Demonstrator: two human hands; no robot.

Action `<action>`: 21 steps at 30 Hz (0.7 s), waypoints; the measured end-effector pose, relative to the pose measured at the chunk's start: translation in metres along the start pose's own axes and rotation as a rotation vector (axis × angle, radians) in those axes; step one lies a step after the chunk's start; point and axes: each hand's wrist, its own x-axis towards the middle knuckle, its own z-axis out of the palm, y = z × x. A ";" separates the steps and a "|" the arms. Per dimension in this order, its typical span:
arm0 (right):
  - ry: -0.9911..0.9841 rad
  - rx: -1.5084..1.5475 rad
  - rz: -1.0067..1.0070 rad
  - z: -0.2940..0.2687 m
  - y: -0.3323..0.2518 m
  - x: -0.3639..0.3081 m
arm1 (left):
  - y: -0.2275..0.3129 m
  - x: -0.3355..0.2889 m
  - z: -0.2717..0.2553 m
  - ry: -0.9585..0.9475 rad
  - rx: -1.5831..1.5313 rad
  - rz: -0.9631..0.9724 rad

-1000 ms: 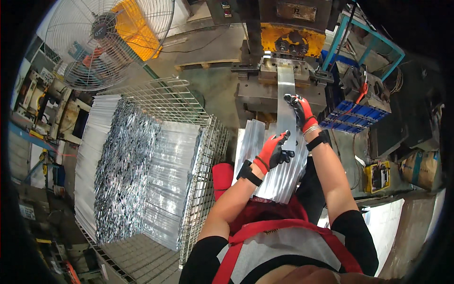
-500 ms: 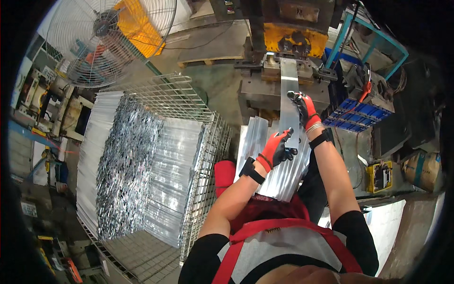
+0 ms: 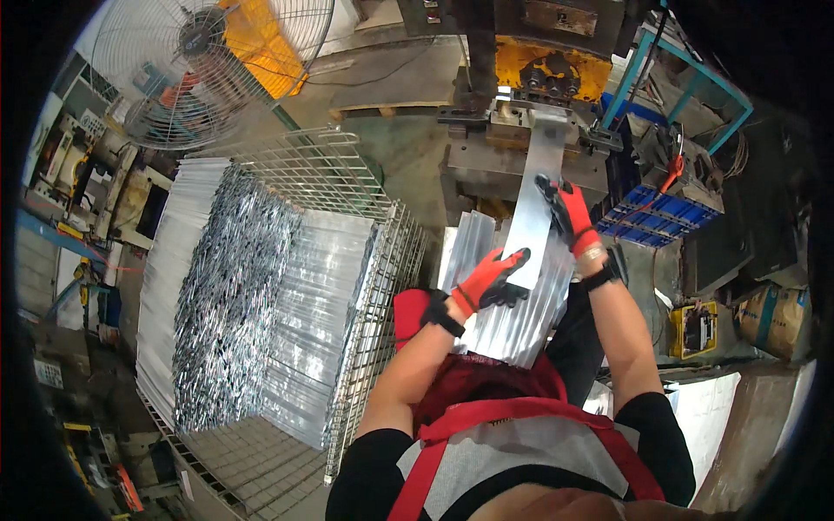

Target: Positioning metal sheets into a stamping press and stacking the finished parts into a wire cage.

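A long, flat metal strip [image 3: 534, 208] slants between my hands, its far end at the die block [image 3: 511, 128] of a press. My left hand [image 3: 488, 285], in a red and black glove, grips the strip's near end, thumb on top. Farther along, my right hand [image 3: 571, 217], gloved the same way, has its fingers closed on the right edge. Under the strip's near end, a stack of similar metal strips [image 3: 512, 334] reaches toward my lap. Whether the far end still touches the die cannot be made out.
At the left, a wire mesh cage [image 3: 395, 252] holds densely packed metal strips [image 3: 234, 295]. A large fan [image 3: 204, 39] stands behind it. Right of the press [image 3: 556, 65] are a blue crate [image 3: 647, 213] and a teal frame [image 3: 686, 61]. A yellow box [image 3: 695, 330] sits low on the right.
The strip's near end has swung left and slightly toward me, tilting the strip. My left hand has moved left and nearer with it; my right hand has come slightly right and nearer.
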 end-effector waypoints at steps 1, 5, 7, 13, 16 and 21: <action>0.080 -0.234 0.000 -0.008 0.000 -0.011 | -0.001 -0.008 -0.006 0.048 0.174 0.020; 0.224 -0.972 -0.544 -0.023 -0.064 -0.072 | 0.042 -0.057 -0.008 0.143 1.124 -0.138; -0.028 -1.145 -0.811 -0.013 -0.104 -0.098 | 0.026 -0.065 -0.027 0.173 1.685 0.280; -0.503 -1.310 -0.866 -0.015 -0.061 -0.103 | 0.046 -0.068 -0.008 0.365 1.781 0.576; -0.348 -1.150 -0.702 -0.018 -0.059 -0.098 | 0.048 -0.060 -0.013 0.693 1.371 0.786; -0.072 -0.157 -0.056 0.002 -0.043 -0.057 | -0.044 -0.014 -0.074 0.366 0.234 0.287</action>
